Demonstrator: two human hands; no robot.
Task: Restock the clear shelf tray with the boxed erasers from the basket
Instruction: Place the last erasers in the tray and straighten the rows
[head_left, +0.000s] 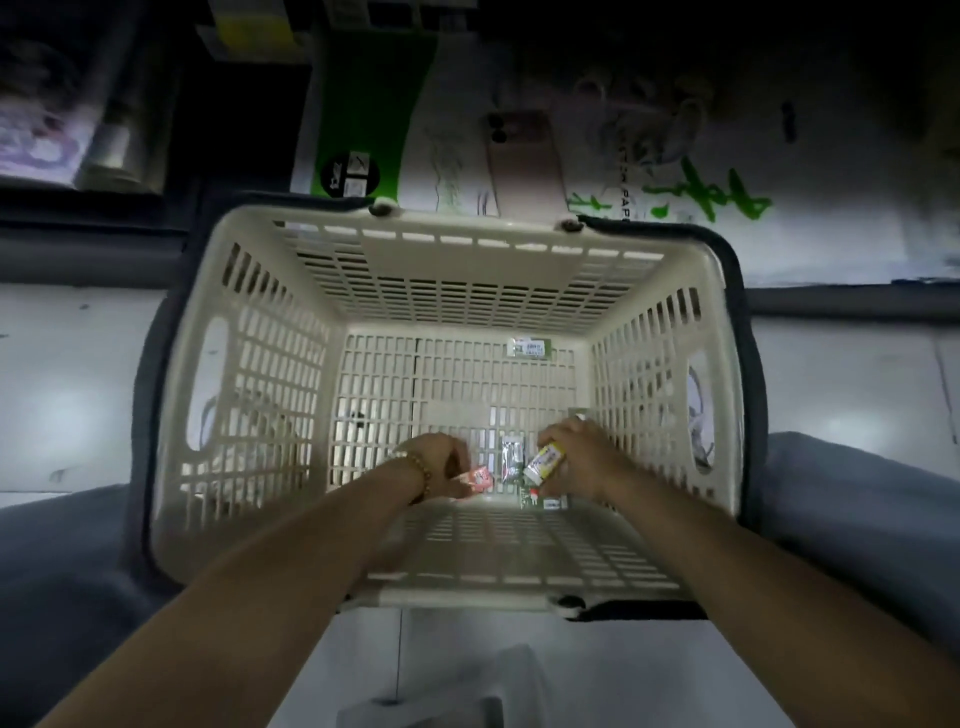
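Cream plastic lattice basket (467, 270) with dark grey handles sits on a pale floor as a person reaches in with both arms. The left hand (441, 465), a beaded bracelet (420, 475) at its wrist, pinches a small pink boxed eraser (479, 479). The right hand (582, 457) grips a yellow-and-white boxed eraser (544, 461). Between them a grey-and-green boxed eraser (511, 460) lies on the basket floor; a green-and-white boxed eraser (530, 347) rests by the far wall.
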